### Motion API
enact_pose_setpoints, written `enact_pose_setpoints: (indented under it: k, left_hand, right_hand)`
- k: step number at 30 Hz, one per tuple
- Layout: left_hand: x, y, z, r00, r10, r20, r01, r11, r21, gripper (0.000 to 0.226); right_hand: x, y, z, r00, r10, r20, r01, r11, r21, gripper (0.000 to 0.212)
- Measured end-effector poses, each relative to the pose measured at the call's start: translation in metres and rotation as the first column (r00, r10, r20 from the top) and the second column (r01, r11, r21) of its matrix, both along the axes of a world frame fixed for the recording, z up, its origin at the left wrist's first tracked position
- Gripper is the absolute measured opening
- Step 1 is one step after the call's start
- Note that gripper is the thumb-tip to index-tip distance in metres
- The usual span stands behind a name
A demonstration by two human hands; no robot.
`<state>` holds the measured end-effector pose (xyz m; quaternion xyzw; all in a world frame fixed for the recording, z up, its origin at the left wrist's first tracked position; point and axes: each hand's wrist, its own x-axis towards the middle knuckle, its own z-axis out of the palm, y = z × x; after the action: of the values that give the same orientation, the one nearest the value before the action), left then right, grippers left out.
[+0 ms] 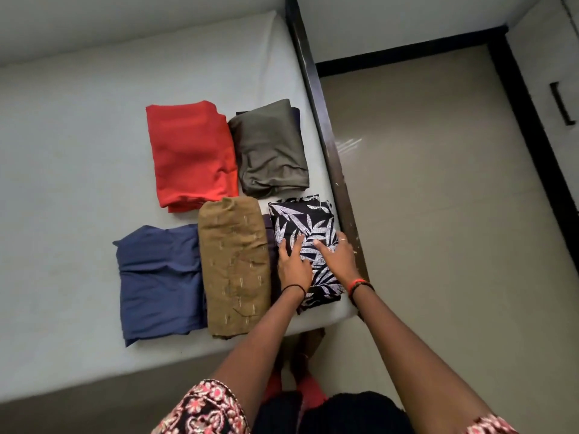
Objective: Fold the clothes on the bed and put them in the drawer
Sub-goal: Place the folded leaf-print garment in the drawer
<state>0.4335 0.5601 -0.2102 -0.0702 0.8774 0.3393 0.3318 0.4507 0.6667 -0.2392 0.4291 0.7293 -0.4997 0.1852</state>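
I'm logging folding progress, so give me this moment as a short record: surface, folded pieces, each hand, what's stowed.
surface: bed
folded pieces: red cloth, olive cloth, tan cloth, navy cloth, leaf-print cloth
left hand: flat on leaf-print cloth
right hand: flat on leaf-print cloth
stowed: none, all five lie on bed

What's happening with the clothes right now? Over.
Left hand and right hand pressing folded leaf-print cloth. Red cloth, olive cloth, tan cloth, blue cloth folded alongside on bed. Nothing blocking.
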Motion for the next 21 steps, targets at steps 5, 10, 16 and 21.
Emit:
enact_pose_setpoints:
  k: [5,10,16,21]
  left_hand:
    - [0.005,0.001,-0.021,0.998,0.047,-0.046,-0.048,0.999,-0.014,0.052]
    - [0.004,0.003,-0.029,0.974,0.215,-0.075,-0.209,0.975,0.073,0.035]
    - [-0.01,0.017,-0.017,0.894,0.447,-0.03,-0.445,0.893,0.065,0.044]
    - [-0.022,0.012,-0.017,0.861,0.507,0.037,-0.508,0.861,0.01,0.071]
  right_hand:
    - [-0.005,0.002,-0.035,0.997,0.028,0.069,-0.026,0.999,-0.026,0.096]
    - [-0.009,0.012,-0.052,0.991,-0.119,0.057,0.127,0.98,-0.154,0.1]
    - [-0.018,0.02,-0.036,0.983,-0.129,0.134,0.174,0.888,-0.425,0.073]
    - [-0.02,0.025,-0.022,0.989,-0.06,0.137,0.13,0.799,-0.588,0.051]
